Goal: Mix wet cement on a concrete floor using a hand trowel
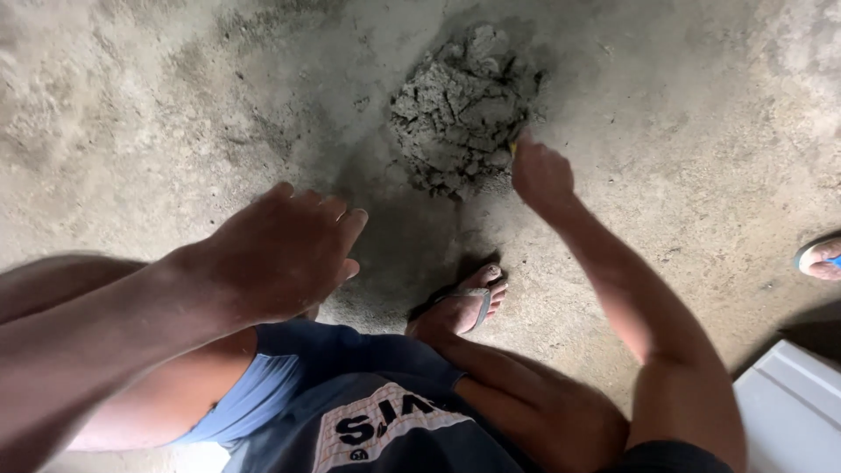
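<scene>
A heap of damp grey mortar (464, 109) sits on a rough, dusty concrete floor (131, 105). The heap is lumpy and cracked into blocky clods, darker than the pale floor, with a smear of dark wet ground spreading from its near side.

The right hand (540, 175) reaches out to the near right edge of the heap, its fingers clenched around a small tool of which only a sliver of yellow handle (513, 149) shows above the knuckles; what kind of tool it is cannot be told. The knuckles are touching or just beside the crumbled clods at the heap's lower right rim. The left hand (285, 254) hangs in the air well to the near left of the heap, apart from it, palm down, fingers loosely together and slack, grasping nothing.

Nearer than the heap, on the dark patch, a bare foot in a grey flip-flop (469, 307) points toward the mortar, with a bent knee and dark shorts below it. Far to the right of the heap, another foot in a sandal (822, 257) shows at the frame edge, and a white flat-topped object (793, 403) fills the near right corner. Nothing lies between the right hand and the heap.
</scene>
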